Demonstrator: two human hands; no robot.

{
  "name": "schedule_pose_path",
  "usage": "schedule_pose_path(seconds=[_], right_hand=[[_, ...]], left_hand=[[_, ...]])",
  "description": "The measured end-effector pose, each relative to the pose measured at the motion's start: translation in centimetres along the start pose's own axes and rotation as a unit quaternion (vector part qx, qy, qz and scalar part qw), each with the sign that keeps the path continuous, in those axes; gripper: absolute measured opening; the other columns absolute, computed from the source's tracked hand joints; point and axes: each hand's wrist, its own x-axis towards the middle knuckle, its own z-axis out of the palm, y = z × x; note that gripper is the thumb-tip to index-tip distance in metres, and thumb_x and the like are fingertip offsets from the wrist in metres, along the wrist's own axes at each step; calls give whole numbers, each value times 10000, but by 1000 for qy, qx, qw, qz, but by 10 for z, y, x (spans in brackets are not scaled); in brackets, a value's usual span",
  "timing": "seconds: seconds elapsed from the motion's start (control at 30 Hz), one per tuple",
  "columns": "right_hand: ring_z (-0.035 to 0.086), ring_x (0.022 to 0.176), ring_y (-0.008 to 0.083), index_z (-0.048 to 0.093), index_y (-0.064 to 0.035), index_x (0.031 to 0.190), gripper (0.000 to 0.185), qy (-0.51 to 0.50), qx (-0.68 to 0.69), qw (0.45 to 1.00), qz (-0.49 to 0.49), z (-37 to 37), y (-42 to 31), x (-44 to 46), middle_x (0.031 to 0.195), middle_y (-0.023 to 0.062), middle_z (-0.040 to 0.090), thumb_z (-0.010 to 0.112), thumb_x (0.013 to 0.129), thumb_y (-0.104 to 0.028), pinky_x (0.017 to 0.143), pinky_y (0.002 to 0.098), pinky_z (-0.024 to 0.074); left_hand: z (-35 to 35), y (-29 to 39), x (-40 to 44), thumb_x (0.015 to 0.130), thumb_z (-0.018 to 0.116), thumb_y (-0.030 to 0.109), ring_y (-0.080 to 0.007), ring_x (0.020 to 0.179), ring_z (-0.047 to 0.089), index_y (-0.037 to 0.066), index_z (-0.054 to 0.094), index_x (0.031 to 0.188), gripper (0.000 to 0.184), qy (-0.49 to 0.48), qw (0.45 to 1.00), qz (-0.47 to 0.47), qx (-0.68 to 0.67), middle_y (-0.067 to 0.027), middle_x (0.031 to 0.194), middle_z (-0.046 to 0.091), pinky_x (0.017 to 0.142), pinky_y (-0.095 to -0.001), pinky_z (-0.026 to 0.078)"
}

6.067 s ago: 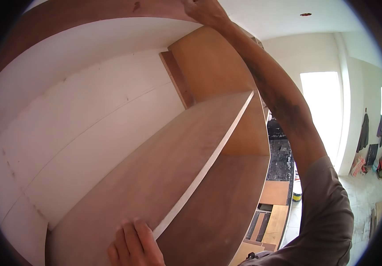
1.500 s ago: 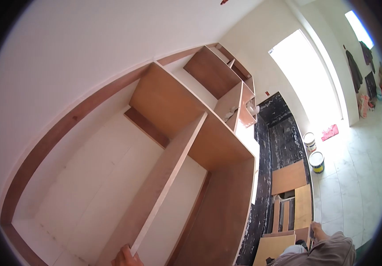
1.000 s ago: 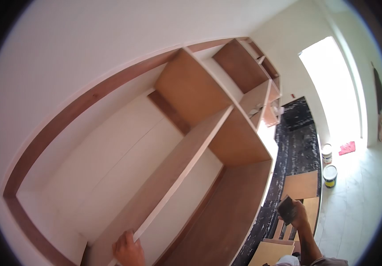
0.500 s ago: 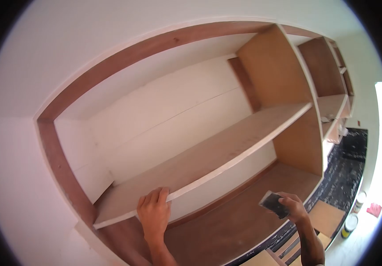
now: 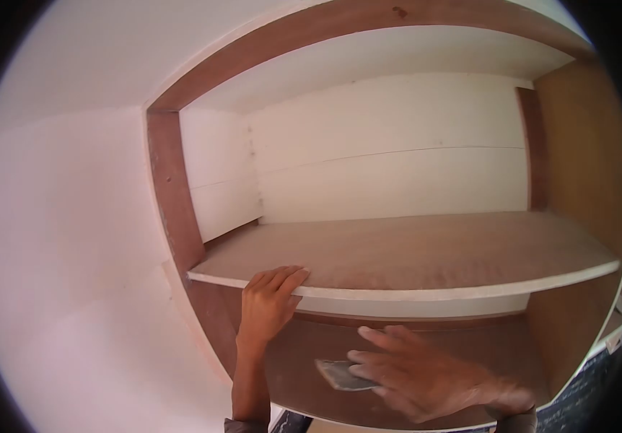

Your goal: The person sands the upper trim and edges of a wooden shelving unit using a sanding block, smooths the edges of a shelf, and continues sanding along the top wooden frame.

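My left hand (image 5: 271, 307) grips the white front edge of the wooden shelf (image 5: 397, 252), its fingers on top near the left end. Below that edge, my right hand (image 5: 419, 372) is blurred by motion, with its fingers partly spread. In it is a flat dark grey piece of sandpaper (image 5: 343, 377), which sticks out to the left past the fingertips. The thumb side of the grip is partly hidden. Dusty streaks mark the top of the shelf.
A brown wooden frame (image 5: 174, 180) borders the recessed cabinet on the left and top. A brown side panel (image 5: 585, 151) closes its right side. Below the shelf lies a brown cabinet floor (image 5: 296, 361). Dark speckled countertop (image 5: 585, 390) shows at lower right.
My view has turned left and come nearer to the cabinet. My right hand has moved left with the sandpaper, closer to my left hand, which stays on the shelf edge.
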Motion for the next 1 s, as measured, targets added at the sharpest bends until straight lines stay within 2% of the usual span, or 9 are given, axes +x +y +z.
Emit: schedule_pose_path(seconds=[0.13, 0.17, 0.27, 0.37, 0.53, 0.7, 0.8, 0.9, 1.0], right_hand=[[410, 1429, 457, 655, -4, 1067, 243, 133, -166, 969, -128, -7, 14, 15, 1432, 290, 511, 685, 887, -165, 1143, 677, 324], [449, 1384, 464, 641, -13, 901, 190, 182, -251, 940, -143, -4, 26, 20, 1357, 339, 532, 708, 815, -169, 1117, 701, 333], [494, 1310, 486, 644, 12, 811, 184, 184, -323, 926, -59, -6, 55, 27, 1342, 349, 546, 687, 805, -167, 1060, 678, 388], [553, 1226, 477, 666, 21, 806, 193, 171, -340, 925, -9, -3, 70, 26, 1311, 362, 562, 687, 796, -171, 1023, 622, 425], [611, 1098, 483, 717, 62, 874, 253, 178, -386, 904, -56, 7, 86, 24, 1207, 400, 604, 640, 818, -173, 993, 562, 435], [619, 1077, 466, 718, 77, 910, 286, 189, -408, 891, -69, 8, 88, 26, 1190, 405, 608, 624, 826, -179, 984, 532, 446], [624, 1070, 462, 725, 84, 940, 305, 171, -404, 896, -70, 1, 84, 25, 1184, 405, 616, 615, 836, -180, 980, 532, 447], [624, 1076, 462, 729, 88, 951, 310, 176, -396, 899, -71, 0, 86, 23, 1178, 401, 623, 610, 843, -177, 981, 532, 447], [625, 1083, 463, 730, 88, 954, 310, 185, -398, 896, -64, 2, 88, 22, 1175, 394, 630, 610, 845, -175, 981, 530, 447]], left_hand=[[1, 3, -1, 678, 745, 4, -266, 1088, 695, 118, 720, 1190, 526, -16, 999, -28, -2, -53, 1198, 736, 929, -412, 549], [3, 2, -3, 673, 734, 0, -277, 1110, 689, 121, 722, 1200, 540, -9, 999, -34, -4, -58, 1215, 732, 949, -416, 547], [1, 5, -2, 678, 730, 5, -294, 1139, 679, 123, 721, 1212, 547, -30, 998, -46, 9, -56, 1228, 729, 981, -414, 541], [-10, 10, 3, 748, 766, 39, -306, 1172, 670, 126, 707, 1276, 537, -78, 992, -85, -46, -67, 1274, 716, 999, -414, 539], [-90, 7, 33, 871, 814, 206, -252, 1232, 650, 85, 656, 1376, 543, -225, 958, -152, -92, -116, 1325, 697, 1031, -389, 518], [-129, 22, 161, 934, 749, 198, -190, 1178, 654, 27, 655, 1360, 468, 61, 980, -188, 17, -124, 1275, 722, 1021, -376, 498], [-110, -4, 240, 925, 750, 199, -300, 1176, 660, 3, 631, 1335, 469, 230, 969, 12, 88, -170, 1250, 695, 1005, -400, 514], [-84, -9, 292, 888, 758, 162, -387, 1157, 627, -10, 586, 1354, 525, 291, 907, 187, 241, -214, 1300, 615, 969, -443, 532], [-55, -3, 309, 917, 726, 160, -407, 1260, 545, -14, 472, 1457, 622, 293, 901, 165, 274, -229, 1419, 497, 1024, -465, 499]])
